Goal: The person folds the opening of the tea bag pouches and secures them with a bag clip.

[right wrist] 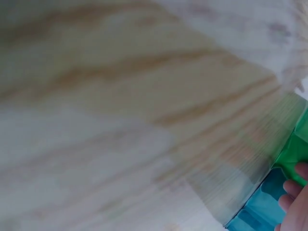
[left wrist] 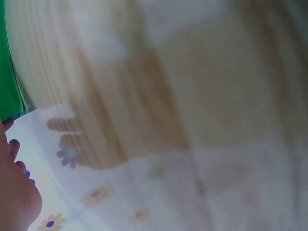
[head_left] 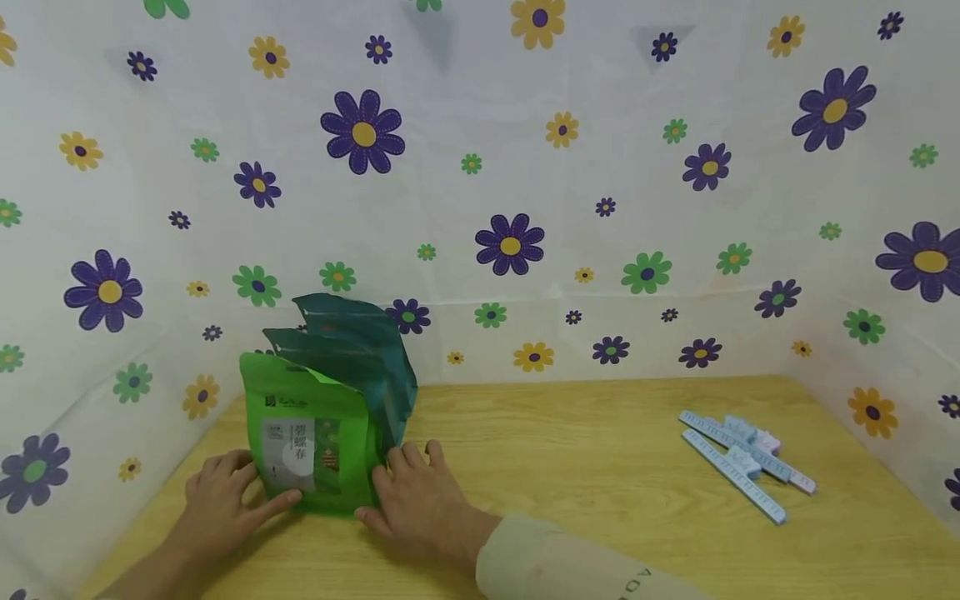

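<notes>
A bright green tea pouch (head_left: 307, 492) stands upright at the table's left, its printed front turned toward me. Two dark teal pouches (head_left: 390, 358) stand close behind it, their tops leaning back and showing above it. At the green pouch's lower left, my left hand (head_left: 225, 500) holds its side, thumb across the front bottom corner. My right hand (head_left: 423, 500) grips the lower right side, with its thumb at the front and curled fingers beside the teal pouches. In the right wrist view, the fingers (right wrist: 291, 192) lie against the green and teal pouch sides.
Several light blue and pinkish slim bars (head_left: 738, 475) with small ornaments, resembling bag clips, lie crossed on the right of the wooden table (head_left: 540, 450). A white cloth with flower prints (head_left: 450, 200) encloses the back and both sides.
</notes>
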The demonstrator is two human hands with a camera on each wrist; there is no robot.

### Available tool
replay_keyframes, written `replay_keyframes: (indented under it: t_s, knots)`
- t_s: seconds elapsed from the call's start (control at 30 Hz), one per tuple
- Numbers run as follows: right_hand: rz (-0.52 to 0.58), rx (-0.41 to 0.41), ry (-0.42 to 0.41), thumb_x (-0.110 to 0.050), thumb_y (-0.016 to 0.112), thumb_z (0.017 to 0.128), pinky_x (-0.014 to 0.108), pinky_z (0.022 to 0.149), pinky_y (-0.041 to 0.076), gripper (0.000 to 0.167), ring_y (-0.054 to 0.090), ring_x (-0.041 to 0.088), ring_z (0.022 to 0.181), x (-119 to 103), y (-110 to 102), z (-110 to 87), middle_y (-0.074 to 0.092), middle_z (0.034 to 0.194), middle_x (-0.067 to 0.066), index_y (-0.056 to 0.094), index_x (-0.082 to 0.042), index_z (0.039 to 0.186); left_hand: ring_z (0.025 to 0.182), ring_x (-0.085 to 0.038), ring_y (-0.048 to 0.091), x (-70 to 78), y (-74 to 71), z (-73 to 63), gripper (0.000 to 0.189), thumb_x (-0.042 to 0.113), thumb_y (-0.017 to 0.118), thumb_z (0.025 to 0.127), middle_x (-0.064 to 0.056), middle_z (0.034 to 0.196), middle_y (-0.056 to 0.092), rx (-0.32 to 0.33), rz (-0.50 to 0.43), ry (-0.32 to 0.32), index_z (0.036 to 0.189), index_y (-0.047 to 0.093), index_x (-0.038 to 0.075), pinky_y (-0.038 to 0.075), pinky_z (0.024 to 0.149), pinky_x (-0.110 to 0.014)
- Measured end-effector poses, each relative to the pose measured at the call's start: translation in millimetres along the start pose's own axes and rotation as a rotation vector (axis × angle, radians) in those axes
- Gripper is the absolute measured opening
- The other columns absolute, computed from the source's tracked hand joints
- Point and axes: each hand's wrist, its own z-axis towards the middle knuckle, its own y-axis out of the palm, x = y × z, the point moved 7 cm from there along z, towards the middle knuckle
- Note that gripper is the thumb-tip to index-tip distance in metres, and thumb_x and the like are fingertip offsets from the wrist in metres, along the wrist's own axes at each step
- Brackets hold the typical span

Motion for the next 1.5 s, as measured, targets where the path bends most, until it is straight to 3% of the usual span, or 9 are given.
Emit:
replay_keyframes:
  t_s: [0.37,0.7,0.93,1.3,1.5]
  knots:
    - [-0.043,-0.033,-0.011,-0.058,0.022,0.105,0.043,0.105,0.034,0.054,0.047,0.017,0.115,3,1,-9.7,0.057,0.125,-0.002,0.057,-0.018,0.117,0.116,-0.047,0.046,10.2,3.4,5.4,0.058,0.048,0.076,0.084,-0.027,0.122,0.059,0.012,-0.046,0.083,0.112,0.07,-0.003,0.031,0.09,-0.07]
    - [-0.053,-0.043,-0.018,-0.048,0.031,0.107,0.044,0.103,0.036,0.04,0.052,0.015,0.11,15,1,-17.2,0.061,0.115,-0.004,0.059,-0.019,0.114,0.117,-0.043,0.047,23.1,5.2,9.4,0.044,0.038,0.073,0.09,-0.021,0.12,0.06,-0.004,-0.098,0.151,0.114,0.071,0.001,0.032,0.091,-0.066]
    - [-0.083,-0.034,-0.027,-0.046,0.034,0.108,0.042,0.098,0.035,0.036,0.053,0.014,0.1,22,3,-20.7,0.063,0.107,-0.005,0.059,-0.02,0.106,0.118,-0.043,0.046,31.2,5.5,12.3,0.044,0.038,0.073,0.09,-0.021,0.122,0.059,-0.02,-0.133,0.148,0.113,0.071,0.0,0.033,0.092,-0.068]
    - [-0.074,-0.045,-0.018,-0.046,0.034,0.107,0.044,0.1,0.034,0.038,0.054,0.016,0.107,32,1,-26.3,0.064,0.114,-0.004,0.059,-0.018,0.114,0.114,-0.04,0.05,38.7,6.8,20.1,0.045,0.038,0.074,0.089,-0.021,0.12,0.062,-0.024,-0.172,0.13,0.11,0.072,-0.002,0.037,0.092,-0.064]
    - [-0.071,-0.065,-0.016,-0.046,0.034,0.107,0.044,0.1,0.034,0.04,0.054,0.016,0.108,36,2,-28.6,0.064,0.117,-0.003,0.059,-0.017,0.118,0.11,-0.04,0.053,38.9,10.9,22.5,0.043,0.037,0.076,0.086,-0.021,0.118,0.063,-0.055,-0.243,0.092,0.107,0.074,-0.001,0.04,0.091,-0.062]
